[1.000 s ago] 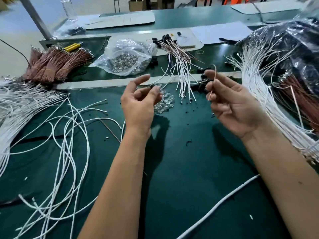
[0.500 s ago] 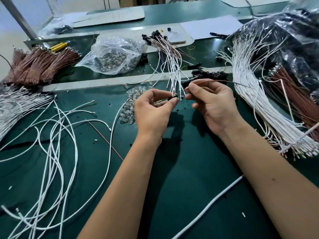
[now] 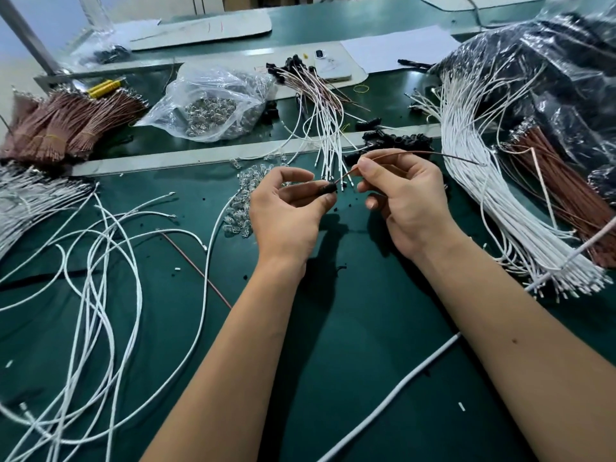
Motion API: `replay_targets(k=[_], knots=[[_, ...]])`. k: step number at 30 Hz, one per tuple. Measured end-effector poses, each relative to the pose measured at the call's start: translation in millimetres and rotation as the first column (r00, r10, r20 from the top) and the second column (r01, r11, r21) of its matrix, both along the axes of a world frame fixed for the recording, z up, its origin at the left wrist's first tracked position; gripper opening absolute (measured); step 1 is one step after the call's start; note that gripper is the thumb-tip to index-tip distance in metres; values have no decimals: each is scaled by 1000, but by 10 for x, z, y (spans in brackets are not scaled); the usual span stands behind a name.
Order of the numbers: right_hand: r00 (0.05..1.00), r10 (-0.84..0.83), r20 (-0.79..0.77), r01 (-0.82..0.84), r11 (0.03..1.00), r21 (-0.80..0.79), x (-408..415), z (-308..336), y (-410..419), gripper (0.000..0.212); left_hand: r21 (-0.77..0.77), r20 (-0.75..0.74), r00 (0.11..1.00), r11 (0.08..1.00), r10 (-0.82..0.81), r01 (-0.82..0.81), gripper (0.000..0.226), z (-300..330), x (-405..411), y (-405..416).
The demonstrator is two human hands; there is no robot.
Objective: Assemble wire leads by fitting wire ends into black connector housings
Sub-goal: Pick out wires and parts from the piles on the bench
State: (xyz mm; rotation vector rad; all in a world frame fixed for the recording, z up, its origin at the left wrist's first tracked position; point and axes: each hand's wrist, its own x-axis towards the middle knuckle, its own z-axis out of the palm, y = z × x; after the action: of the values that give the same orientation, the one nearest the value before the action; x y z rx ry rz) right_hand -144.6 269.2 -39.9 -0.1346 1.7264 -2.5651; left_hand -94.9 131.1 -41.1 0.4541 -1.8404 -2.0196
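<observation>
My left hand (image 3: 286, 211) pinches a small black connector housing (image 3: 328, 189) between thumb and fingers above the green table (image 3: 350, 328). My right hand (image 3: 406, 198) pinches a thin brown wire (image 3: 416, 153) near its end; that end meets the housing's right side. The wire arcs over my right hand and trails off to the right. Whether the tip sits inside the housing is hidden by my fingers.
Finished white leads with black housings (image 3: 320, 105) fan out behind my hands. Loose black housings (image 3: 396, 140) lie on the metal strip. White wire bundles (image 3: 483, 181) and brown wires (image 3: 566, 185) lie right, loose white wires (image 3: 100, 261) left, brown bundles (image 3: 66, 125) and a clear parts bag (image 3: 213, 105) behind.
My hands came together from apart. The left hand now holds a black housing, and the right hand has brought the brown wire's end to it. The view tilted slightly.
</observation>
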Motion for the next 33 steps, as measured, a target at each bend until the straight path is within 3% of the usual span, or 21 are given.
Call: replay_targets(k=[19,27,31,33], knots=[[999,0,-37,2,998,62,-19,-65,-8,11,6,-75,997,999,-35,36,33,-14,6,22],[991,43,-126,-6,961,277,0,-68,-25,9,-210,-102,995,978,-9,-13,34,-31,-1,49],[983,15,-183,57,923,381,23,-54,-21,39,-336,-98,995,941,2,-35,34,-14,4,44],[963,7,-271,133,859,494,29,-29,-27,39,-364,-106,994,931,-21,-19,34,5,6,54]])
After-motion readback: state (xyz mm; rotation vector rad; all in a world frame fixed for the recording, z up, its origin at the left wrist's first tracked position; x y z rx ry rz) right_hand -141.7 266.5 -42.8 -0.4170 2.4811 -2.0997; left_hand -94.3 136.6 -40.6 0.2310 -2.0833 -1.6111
